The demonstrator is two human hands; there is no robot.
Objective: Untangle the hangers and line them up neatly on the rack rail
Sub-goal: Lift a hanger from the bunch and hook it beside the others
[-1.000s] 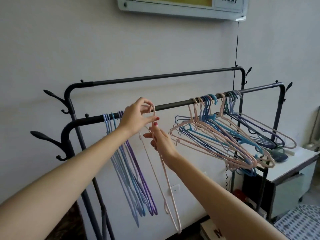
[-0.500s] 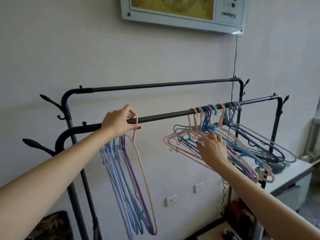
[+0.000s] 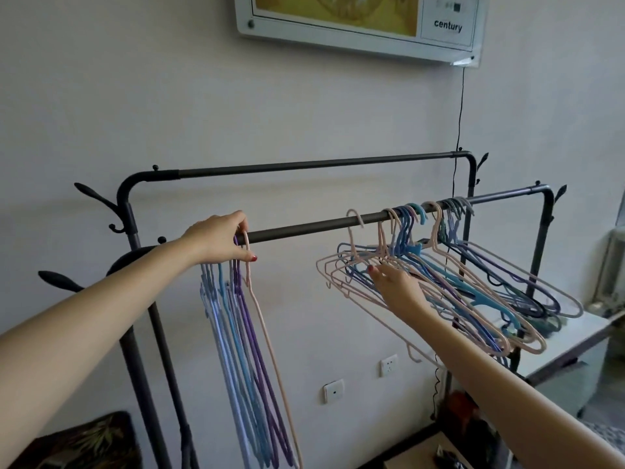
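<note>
On the left of the black front rail (image 3: 304, 228) hang several blue and purple hangers (image 3: 233, 319) in a close row. A pink hanger (image 3: 267, 333) hangs as the last one on their right. My left hand (image 3: 220, 238) pinches its hook at the rail. Further right, a tangled bunch of pink, blue and purple hangers (image 3: 473, 282) hangs askew from the same rail. My right hand (image 3: 395, 282) grips the shoulder of one pink hanger of the bunch (image 3: 341, 282). That hanger's hook sits at the rail, a little left of the others.
A higher back rail (image 3: 304, 165) runs behind the front one, with side hooks on the rack posts. A white table (image 3: 575, 340) stands under the tangled bunch at right. Wall sockets (image 3: 333, 390) and a hanging cable (image 3: 460, 113) are behind. A framed board (image 3: 355, 32) is above.
My left hand slid the pink hanger left along the rail against the hanging row. My right hand let it go, reached into the tangled bunch and drew one pink hanger leftward.
</note>
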